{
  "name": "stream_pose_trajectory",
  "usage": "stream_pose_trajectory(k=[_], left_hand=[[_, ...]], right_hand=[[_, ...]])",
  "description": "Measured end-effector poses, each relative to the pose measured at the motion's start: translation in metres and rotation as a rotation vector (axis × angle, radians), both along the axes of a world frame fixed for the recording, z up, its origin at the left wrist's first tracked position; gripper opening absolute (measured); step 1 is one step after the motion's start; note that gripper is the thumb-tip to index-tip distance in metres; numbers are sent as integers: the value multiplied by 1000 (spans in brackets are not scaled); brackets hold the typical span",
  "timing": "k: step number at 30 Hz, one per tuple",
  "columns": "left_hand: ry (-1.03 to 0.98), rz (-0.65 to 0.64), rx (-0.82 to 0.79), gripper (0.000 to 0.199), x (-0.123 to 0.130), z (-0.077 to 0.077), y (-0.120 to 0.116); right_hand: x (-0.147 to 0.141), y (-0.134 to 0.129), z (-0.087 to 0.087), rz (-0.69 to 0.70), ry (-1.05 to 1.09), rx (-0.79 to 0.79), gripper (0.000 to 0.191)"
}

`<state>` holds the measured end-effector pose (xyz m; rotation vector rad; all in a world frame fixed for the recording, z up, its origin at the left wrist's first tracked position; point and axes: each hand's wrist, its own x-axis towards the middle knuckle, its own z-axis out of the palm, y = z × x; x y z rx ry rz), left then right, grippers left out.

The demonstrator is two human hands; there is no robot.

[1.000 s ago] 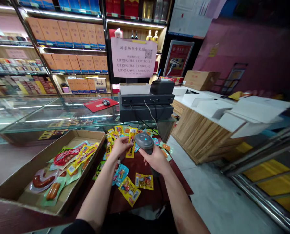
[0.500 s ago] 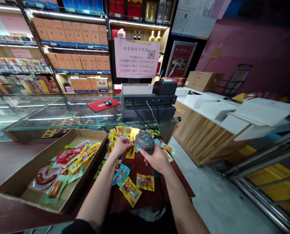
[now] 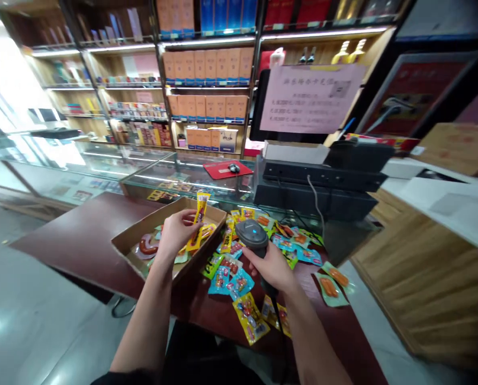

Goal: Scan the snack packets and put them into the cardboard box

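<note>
My left hand is closed on a narrow yellow snack packet, held upright over the shallow cardboard box. Inside the box lie several packaged sausages, among them a curved brown sausage; my hand and forearm cover part of them. My right hand grips the handle of a dark grey barcode scanner with a small blue light on top. Around and under the scanner, packets are spread on the dark red table: blue packets, a yellow packet and clear packs of orange sausages.
A glass display counter runs behind the table, bearing a red mouse pad with a mouse. Black till equipment with cables stands at the back right. A wooden cabinet is on the right. The scanner's cord hangs toward me.
My left hand has carried the yellow packet left, from beside the scanner to above the box. The scanner stays in my right hand. The camera view has turned left.
</note>
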<state>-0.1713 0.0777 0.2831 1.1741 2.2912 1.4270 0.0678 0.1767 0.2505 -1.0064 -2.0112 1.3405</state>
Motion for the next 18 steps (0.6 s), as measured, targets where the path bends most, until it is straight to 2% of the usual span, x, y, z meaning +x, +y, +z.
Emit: stream_pose_trajectory(k=[4, 8, 12, 18], left_hand=[[80, 184, -23, 43, -30, 6, -35], [89, 223, -24, 50, -36, 5, -44], [87, 113, -16, 44, -11, 3, -18], [96, -195, -28, 38, 43, -12, 54]], right_hand=[[-24, -8, -2, 95, 33, 12, 28], [-34, -15, -1, 164, 59, -35, 29], [-20, -11, 1, 70, 55, -11, 32], [39, 10, 5, -175, -10, -13, 31]])
